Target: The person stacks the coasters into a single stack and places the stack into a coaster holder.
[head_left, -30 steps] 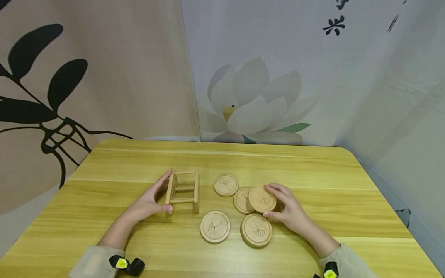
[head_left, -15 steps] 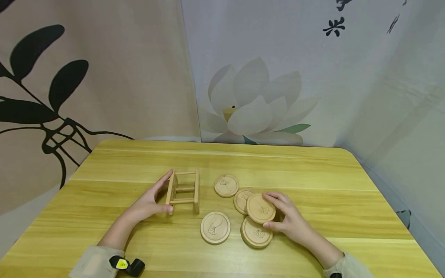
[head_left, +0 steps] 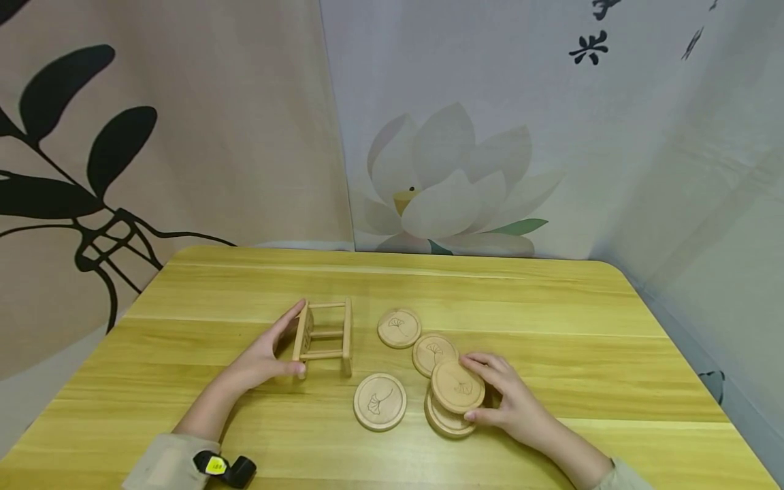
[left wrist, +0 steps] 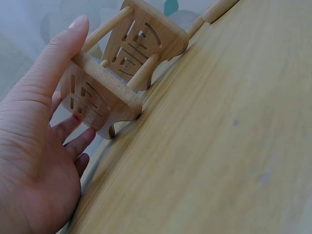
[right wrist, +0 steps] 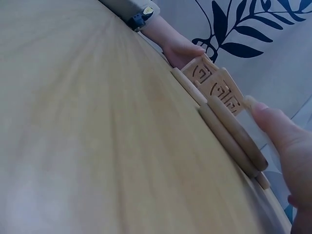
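My left hand (head_left: 257, 362) holds a small wooden coaster rack (head_left: 347, 337) by its left side panel, thumb at the near end and fingers at the far end. In the left wrist view, the rack (left wrist: 100, 90) shows cut-out side panels joined by rods. Between thumb and fingertips, my right hand (head_left: 514, 398) grips a round wooden coaster (head_left: 457, 386) by its edge. This coaster overlaps another coaster (head_left: 437, 418) lying beneath it; in the right wrist view the gripped coaster (right wrist: 241, 134) sits close over the lower one, slightly askew.
Three more coasters with engraved ginkgo leaves lie between the hands: a far coaster (head_left: 399, 329), a middle coaster (head_left: 434, 352) and a near-left coaster (head_left: 380, 402). The wooden table (head_left: 245, 286) ends at a printed curtain (head_left: 245, 136) behind.
My right hand has moved the gripped coaster toward me, off the middle coaster and over the near-right one. The left hand and rack have stayed in place.
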`<control>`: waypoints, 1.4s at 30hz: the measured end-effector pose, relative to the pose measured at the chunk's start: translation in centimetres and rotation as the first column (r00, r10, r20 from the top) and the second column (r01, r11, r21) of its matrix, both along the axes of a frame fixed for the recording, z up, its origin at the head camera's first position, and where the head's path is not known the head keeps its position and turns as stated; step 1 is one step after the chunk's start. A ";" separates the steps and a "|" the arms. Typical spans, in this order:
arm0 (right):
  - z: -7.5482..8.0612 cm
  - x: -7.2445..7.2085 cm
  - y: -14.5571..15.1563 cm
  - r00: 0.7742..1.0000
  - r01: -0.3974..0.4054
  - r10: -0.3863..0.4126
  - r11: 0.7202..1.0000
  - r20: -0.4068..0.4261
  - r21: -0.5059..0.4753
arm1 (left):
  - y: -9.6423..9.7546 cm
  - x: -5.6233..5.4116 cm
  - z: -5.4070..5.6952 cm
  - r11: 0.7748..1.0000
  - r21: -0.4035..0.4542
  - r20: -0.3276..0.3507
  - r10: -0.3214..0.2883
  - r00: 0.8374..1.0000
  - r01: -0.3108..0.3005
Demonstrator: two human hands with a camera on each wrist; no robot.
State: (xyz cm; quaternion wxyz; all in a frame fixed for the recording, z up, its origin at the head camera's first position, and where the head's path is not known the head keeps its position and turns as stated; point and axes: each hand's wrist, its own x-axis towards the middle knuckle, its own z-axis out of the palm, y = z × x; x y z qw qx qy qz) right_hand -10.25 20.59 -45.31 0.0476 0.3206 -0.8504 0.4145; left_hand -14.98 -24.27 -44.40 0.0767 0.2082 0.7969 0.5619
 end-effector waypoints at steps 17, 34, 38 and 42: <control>-0.1 0.7 0.0 0.999 -0.046 0.045 0.999 0.018 0.028 | 0.0 0.1 0.2 1.000 -0.010 -0.005 0.009 1.000 -0.009; -0.2 0.9 0.1 0.997 -0.065 0.063 0.997 0.039 0.043 | 0.1 0.1 0.3 1.000 0.006 -0.002 0.002 1.000 -0.002; -0.1 0.9 0.0 0.997 -0.065 0.063 0.997 0.046 0.049 | 0.2 0.1 0.3 1.000 0.016 -0.002 -0.002 1.000 0.002; -0.2 0.8 0.0 0.997 -0.066 0.063 0.996 0.049 0.057 | 0.1 0.1 0.3 1.000 0.014 -0.005 -0.002 1.000 0.002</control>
